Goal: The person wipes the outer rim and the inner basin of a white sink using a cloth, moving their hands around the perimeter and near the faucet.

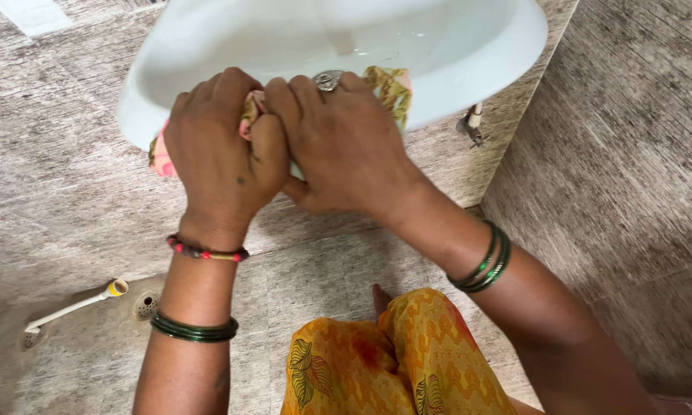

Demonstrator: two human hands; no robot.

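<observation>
Head view: both hands [284, 146] bunch patterned cloth [388, 84] on glossy white basin [469, 54].

- Both hands, left hand [221, 150] beside right hand [344, 146], press a cloth [390, 86] on the front rim of the basin [469, 54].
- A pipe [69, 307] lies on the floor [54, 192] below left, beside a drain [145, 306].

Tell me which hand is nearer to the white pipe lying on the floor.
Left. The left hand grips the cloth on the basin rim, above the white pipe; the right hand is farther across.
</observation>
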